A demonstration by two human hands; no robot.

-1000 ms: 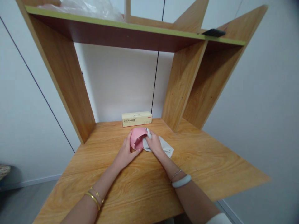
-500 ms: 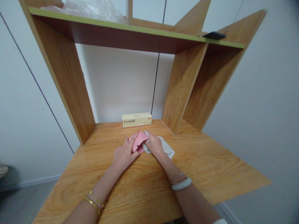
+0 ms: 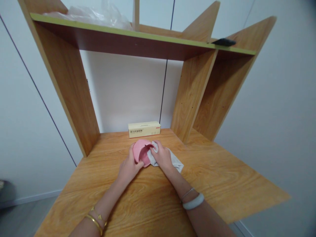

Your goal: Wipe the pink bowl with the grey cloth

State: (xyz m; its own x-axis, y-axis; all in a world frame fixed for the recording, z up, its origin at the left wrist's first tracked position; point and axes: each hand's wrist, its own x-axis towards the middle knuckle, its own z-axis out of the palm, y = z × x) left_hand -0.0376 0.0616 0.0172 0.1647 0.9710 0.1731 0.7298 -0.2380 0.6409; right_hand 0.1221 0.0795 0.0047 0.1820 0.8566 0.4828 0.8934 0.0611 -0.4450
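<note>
A pink, hollow, bowl-like container [image 3: 140, 148] is tilted so that its opening faces me and to the right. Gripping its left side is my left hand [image 3: 128, 167], with the thumb at the lower rim. My right hand [image 3: 162, 156] is closed on a light grey cloth [image 3: 175, 161] and presses part of it against the container's right rim and inside. The rest of the cloth trails out to the right beneath that hand. Some of the right fingers are hidden by the cloth and the container.
Behind the hands, a cream cardboard box [image 3: 144, 130] with printed lettering stands on the wooden desk [image 3: 148, 200]. A shelf [image 3: 158, 36] spans above, carrying clear plastic wrapping [image 3: 96, 16] and a dark flat object [image 3: 224, 42]. Wooden uprights [image 3: 195, 102] flank the desk's back.
The pink container has been turned, so its hollow inside now shows more. The cloth has moved from its outer edge to the rim and inside. The view has tilted slightly.
</note>
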